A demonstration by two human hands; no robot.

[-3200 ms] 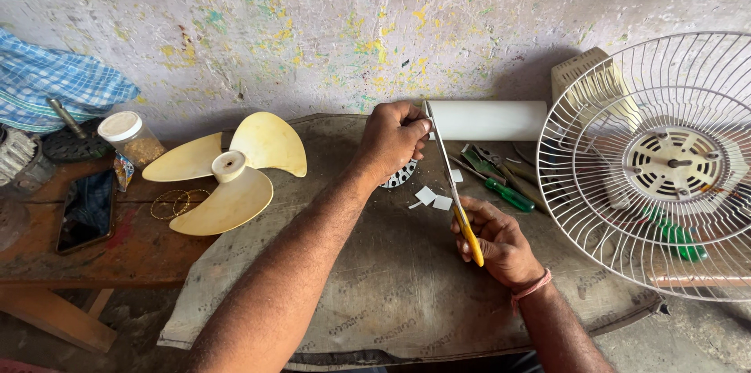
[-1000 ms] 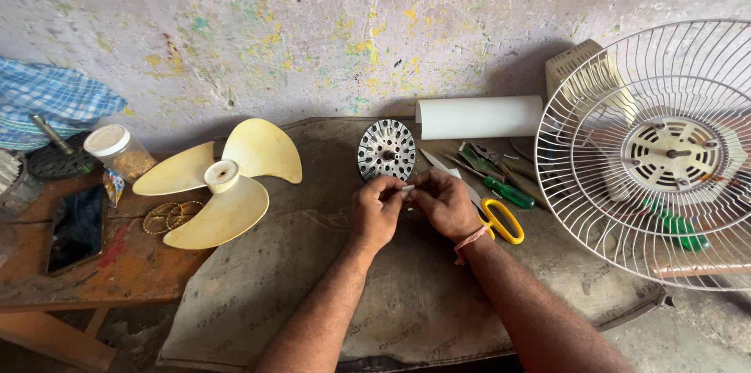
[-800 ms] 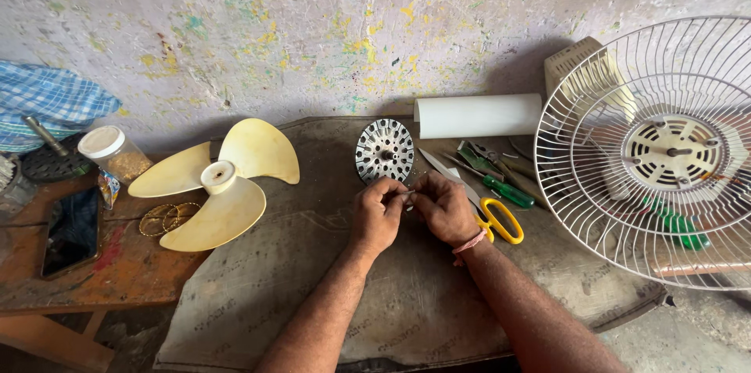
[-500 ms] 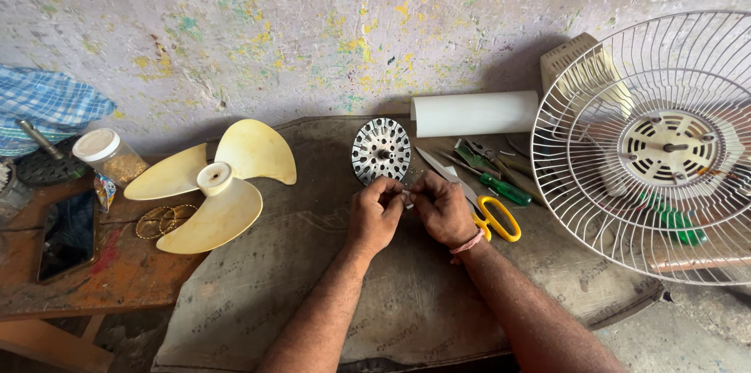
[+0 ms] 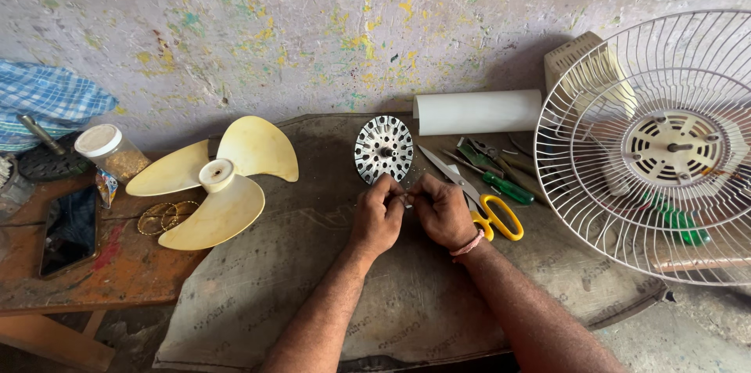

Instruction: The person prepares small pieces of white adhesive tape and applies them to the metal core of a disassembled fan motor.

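My left hand (image 5: 377, 215) and my right hand (image 5: 443, 209) meet fingertip to fingertip over the grey mat (image 5: 297, 279), pinching a small pale piece (image 5: 406, 199) between them; most of it is hidden by the fingers. Just beyond the hands a round slotted metal disc (image 5: 383, 148) stands tilted on the mat. Yellow-handled scissors (image 5: 477, 197) lie right beside my right hand, blades pointing away to the left.
A cream three-blade fan propeller (image 5: 215, 179) lies at the left. A white roll (image 5: 477, 112) rests by the wall, green-handled tools (image 5: 501, 179) beside it. A wire fan guard with its motor (image 5: 665, 146) fills the right. A jar (image 5: 112, 152) and a phone (image 5: 69, 230) sit on the wooden bench.
Over the last second the hands stay together on the small piece with only slight finger movement. Earlier, my right hand held the scissors; they now lie on the mat.
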